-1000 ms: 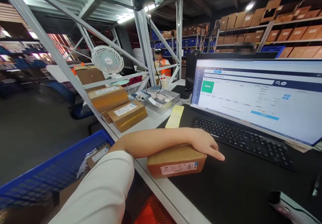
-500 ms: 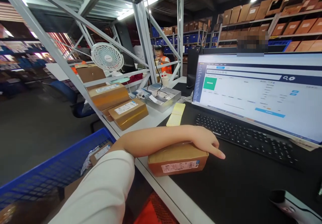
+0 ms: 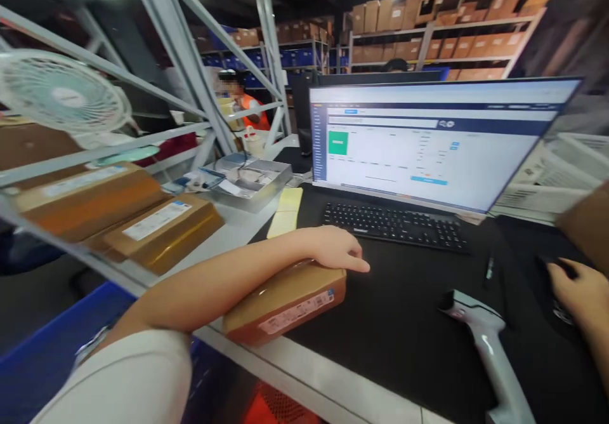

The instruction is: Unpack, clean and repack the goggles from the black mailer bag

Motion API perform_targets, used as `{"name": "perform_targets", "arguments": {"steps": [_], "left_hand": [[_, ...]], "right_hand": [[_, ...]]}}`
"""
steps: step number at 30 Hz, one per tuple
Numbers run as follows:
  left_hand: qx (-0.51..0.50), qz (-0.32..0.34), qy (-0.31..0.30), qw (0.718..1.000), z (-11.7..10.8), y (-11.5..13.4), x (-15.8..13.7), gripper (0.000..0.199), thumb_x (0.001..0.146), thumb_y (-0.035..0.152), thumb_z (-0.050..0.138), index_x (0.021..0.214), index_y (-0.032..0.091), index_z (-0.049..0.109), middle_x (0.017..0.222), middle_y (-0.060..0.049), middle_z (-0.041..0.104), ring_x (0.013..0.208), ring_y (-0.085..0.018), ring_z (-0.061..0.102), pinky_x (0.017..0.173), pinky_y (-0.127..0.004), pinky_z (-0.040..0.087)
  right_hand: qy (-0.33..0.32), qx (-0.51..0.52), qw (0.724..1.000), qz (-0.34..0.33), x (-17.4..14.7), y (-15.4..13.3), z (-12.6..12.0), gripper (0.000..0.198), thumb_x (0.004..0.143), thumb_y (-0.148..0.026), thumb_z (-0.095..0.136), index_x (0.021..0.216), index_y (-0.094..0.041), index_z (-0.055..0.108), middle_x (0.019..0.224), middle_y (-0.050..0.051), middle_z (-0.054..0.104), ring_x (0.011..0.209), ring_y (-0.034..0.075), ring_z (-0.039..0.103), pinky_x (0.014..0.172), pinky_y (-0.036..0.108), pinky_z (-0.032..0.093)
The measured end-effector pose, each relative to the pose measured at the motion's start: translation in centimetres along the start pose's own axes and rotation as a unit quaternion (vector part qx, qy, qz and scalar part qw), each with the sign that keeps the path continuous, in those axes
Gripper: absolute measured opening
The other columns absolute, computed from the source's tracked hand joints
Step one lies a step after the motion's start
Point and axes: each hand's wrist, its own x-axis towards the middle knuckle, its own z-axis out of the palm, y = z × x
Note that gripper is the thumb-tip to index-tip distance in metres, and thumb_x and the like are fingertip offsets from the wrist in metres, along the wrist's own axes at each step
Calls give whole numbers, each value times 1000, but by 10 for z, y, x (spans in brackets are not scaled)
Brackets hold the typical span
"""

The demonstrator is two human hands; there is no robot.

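My left forearm lies across the top of a brown cardboard box (image 3: pixel 285 294) with a white label on its near side. My left hand (image 3: pixel 335 249) is bent over the box's far right corner, thumb stretched out and the other fingers curled, their tips partly hidden. At the right edge, my right hand (image 3: pixel 578 291) is closed over a dark computer mouse (image 3: pixel 568 268) on a black pad. A grey and white barcode scanner (image 3: pixel 485 341) lies on the black desk mat between the two hands.
Behind the mat stand a keyboard (image 3: pixel 394 226) and a lit monitor (image 3: pixel 380 151). Yellow sticky notes (image 3: pixel 285 211), a metal tray (image 3: pixel 259 186) and labelled boxes (image 3: pixel 164 230) are on the left. A blue crate (image 3: pixel 61 335) sits below the desk edge. A person in orange (image 3: pixel 252 116) is beyond the frame.
My view has swung right, bringing my right hand on the mouse and the whole scanner into sight. My left arm still lies over the box, which now sits at a steeper angle in view.
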Motion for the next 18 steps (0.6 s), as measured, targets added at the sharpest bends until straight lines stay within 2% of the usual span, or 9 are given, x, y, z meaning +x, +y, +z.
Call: {"name": "perform_targets", "arguments": {"steps": [2, 5, 13, 18], "left_hand": [[-3, -3, 4, 1000, -1, -1, 0, 58, 95, 68, 42, 113, 24, 76, 124, -8, 76, 113, -30, 70, 98, -38, 49], [-6, -6, 11, 1000, -1, -4, -1, 56, 95, 67, 44, 113, 24, 76, 123, -7, 76, 111, -29, 70, 96, -37, 49], [-5, -7, 7, 1000, -1, -4, 0, 56, 95, 67, 43, 114, 26, 76, 123, -6, 76, 111, -29, 70, 95, -37, 49], [-7, -6, 10, 1000, -2, -3, 0, 55, 95, 67, 44, 113, 26, 76, 123, -5, 76, 111, -29, 70, 93, -36, 48]], "right_hand": [[16, -35, 999, 30, -2, 21, -3, 58, 76, -61, 42, 114, -28, 72, 118, 23, 66, 131, 45, 55, 112, 58, 42], [27, -51, 998, 21, 3, 33, 3, 63, 77, -58, 41, 115, -17, 71, 127, 23, 66, 131, 40, 57, 116, 48, 42], [35, -61, 997, -7, 4, 37, 6, 68, 82, -55, 39, 119, -7, 71, 129, 25, 66, 130, 37, 58, 117, 44, 41], [37, -68, 997, -16, 4, 40, 8, 69, 84, -55, 40, 121, -6, 71, 129, 24, 66, 130, 36, 58, 117, 44, 41]]}}
